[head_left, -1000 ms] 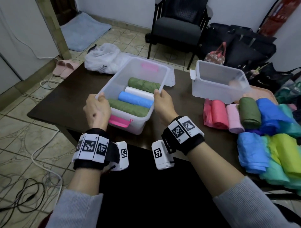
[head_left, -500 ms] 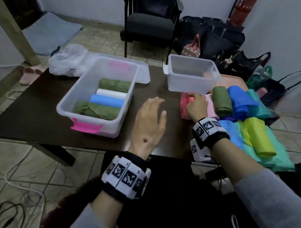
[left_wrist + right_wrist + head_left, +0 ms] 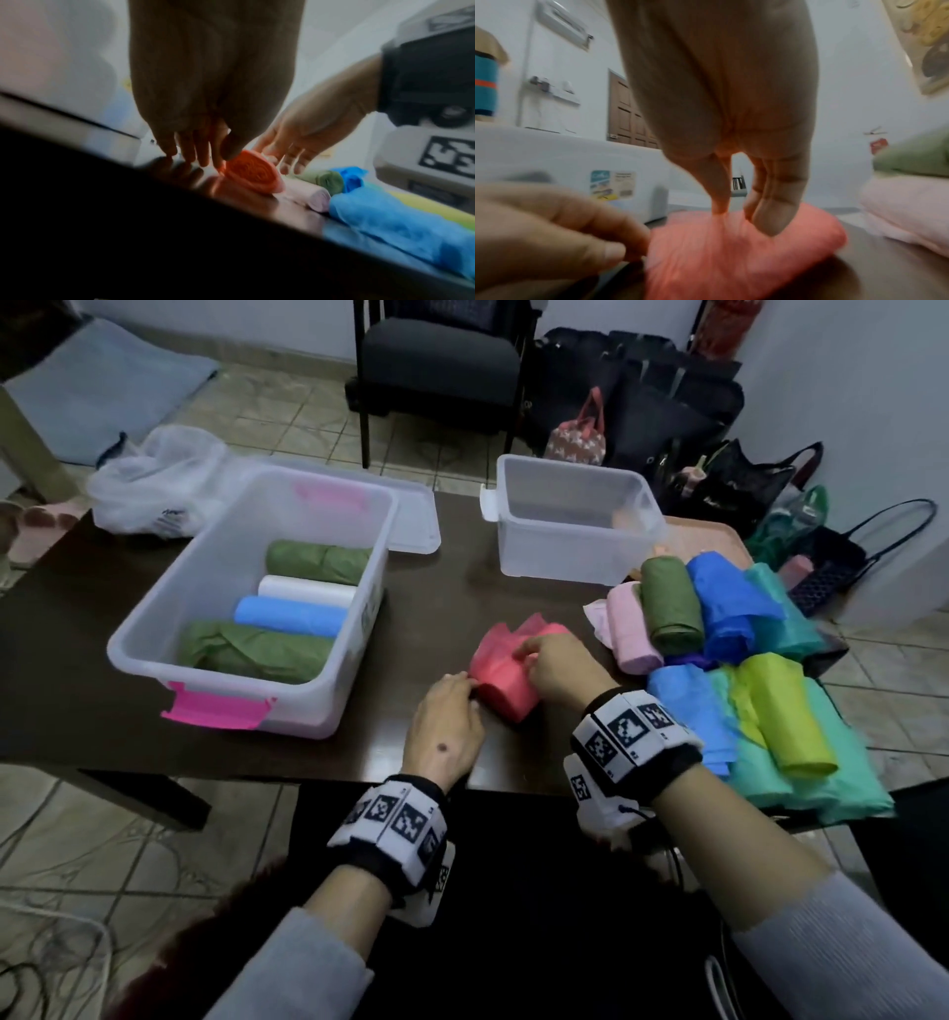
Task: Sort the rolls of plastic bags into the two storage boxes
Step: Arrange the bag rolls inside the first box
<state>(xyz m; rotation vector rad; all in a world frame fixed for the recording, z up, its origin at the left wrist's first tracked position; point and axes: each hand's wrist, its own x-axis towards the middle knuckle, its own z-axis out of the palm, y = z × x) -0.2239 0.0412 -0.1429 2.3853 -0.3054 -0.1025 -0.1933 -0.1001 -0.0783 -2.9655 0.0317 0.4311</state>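
A red roll (image 3: 506, 677) lies on the dark table (image 3: 77, 711) near its front edge. My right hand (image 3: 526, 654) grips it from above, thumb and fingers pressed into the plastic (image 3: 739, 213). My left hand (image 3: 470, 685) pinches the roll's near end (image 3: 205, 158), fingers curled at its side. The left storage box (image 3: 308, 711) holds two green rolls, a white one and a blue one. The right storage box (image 3: 565, 467) shows no rolls inside. A pile of rolls lies at the right: pink (image 3: 631, 634), green (image 3: 670, 603), blue (image 3: 724, 603), yellow (image 3: 785, 716).
A white plastic bag (image 3: 154, 480) sits at the table's back left, and a clear lid (image 3: 413, 521) lies behind the left box. Beyond the table stand a dark chair (image 3: 441, 367) and several bags on the floor (image 3: 719, 469).
Both hands let go of the left box. The right hand took the red roll from the pile and drew it toward the table's middle; the left hand then closed on its near end.
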